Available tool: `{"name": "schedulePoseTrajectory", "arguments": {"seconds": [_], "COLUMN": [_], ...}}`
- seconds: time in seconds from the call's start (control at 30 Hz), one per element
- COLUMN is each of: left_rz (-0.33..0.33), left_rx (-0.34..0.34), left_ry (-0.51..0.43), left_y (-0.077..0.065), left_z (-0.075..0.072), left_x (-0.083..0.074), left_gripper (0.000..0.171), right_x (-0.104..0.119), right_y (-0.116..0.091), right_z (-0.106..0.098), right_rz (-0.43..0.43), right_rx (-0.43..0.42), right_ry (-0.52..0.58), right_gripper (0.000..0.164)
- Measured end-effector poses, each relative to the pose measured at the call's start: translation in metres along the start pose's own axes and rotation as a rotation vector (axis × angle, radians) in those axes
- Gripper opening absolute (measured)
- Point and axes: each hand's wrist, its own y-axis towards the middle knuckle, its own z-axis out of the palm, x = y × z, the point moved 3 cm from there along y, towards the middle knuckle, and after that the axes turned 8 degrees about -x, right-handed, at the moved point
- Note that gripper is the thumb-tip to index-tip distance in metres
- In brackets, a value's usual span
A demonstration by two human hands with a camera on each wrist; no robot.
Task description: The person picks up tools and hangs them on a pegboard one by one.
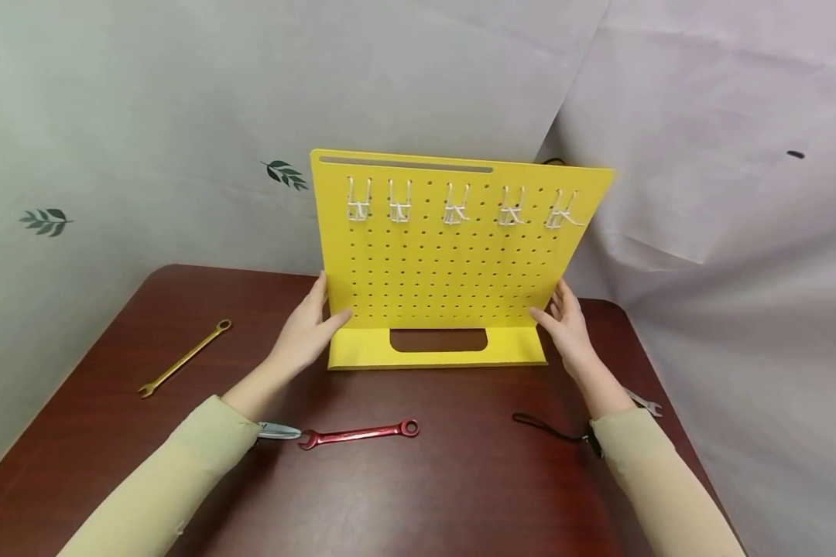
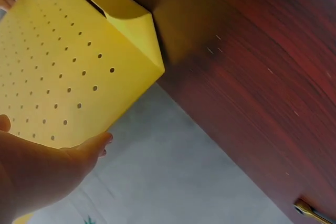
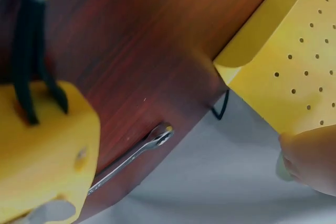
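A yellow pegboard [image 1: 453, 267] stands upright on its folded base [image 1: 362, 352], leaning slightly. White wire hooks [image 1: 456, 207] hang in a row across its upper part. My left hand [image 1: 306, 329] grips the board's left edge low down, thumb over the front and fingers around behind. At the opposite edge, my right hand [image 1: 567, 329] holds the board the same way, its fingers partly hidden behind the panel. In the left wrist view, the left hand [image 2: 52, 166] is against the perforated face and edge. The right wrist view catches the right hand [image 3: 312, 156] at the other edge.
A gold wrench [image 1: 184, 358] lies on the table's left side. Nearer are a red wrench [image 1: 358, 435] and a pale blue object [image 1: 279, 431] partly under the left sleeve. A silver wrench [image 3: 126, 161] and a yellow object [image 3: 42, 145] with a black strap [image 3: 26, 56] lie right.
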Motion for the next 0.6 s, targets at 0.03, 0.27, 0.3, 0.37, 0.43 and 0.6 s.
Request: {"name": "schedulePoseTrajectory", "arguments": {"seconds": [0.03,0.27,0.3,0.37,0.43,0.6], "left_rz": [-0.006,-0.039,-0.039,-0.041,-0.039,-0.036], "left_rx": [-0.002,-0.025,-0.028,-0.03,-0.034,-0.034], "left_ry": [0.001,0.005,0.003,0.0,-0.012,-0.036], "left_y": [0.002,0.012,0.013,0.015,0.017,0.018], "left_z": [-0.003,-0.024,-0.026,-0.03,-0.034,-0.04], "left_x": [0.002,0.018,0.02,0.024,0.027,0.031], "left_gripper": [0.089,0.092,0.092,0.092,0.091,0.089], "right_x": [0.001,0.006,0.006,0.007,0.007,0.008], "right_y": [-0.003,-0.017,-0.019,-0.023,-0.025,-0.026], "right_z": [0.002,0.022,0.025,0.029,0.033,0.037], "right_rz": [0.0,-0.025,-0.033,-0.038,-0.047,-0.062], "right_rx": [0.012,0.072,0.077,0.088,0.098,0.104], "right_ry": [0.0,0.031,0.039,0.046,0.059,0.078], "right_gripper": [0.093,0.093,0.093,0.093,0.094,0.093]}}
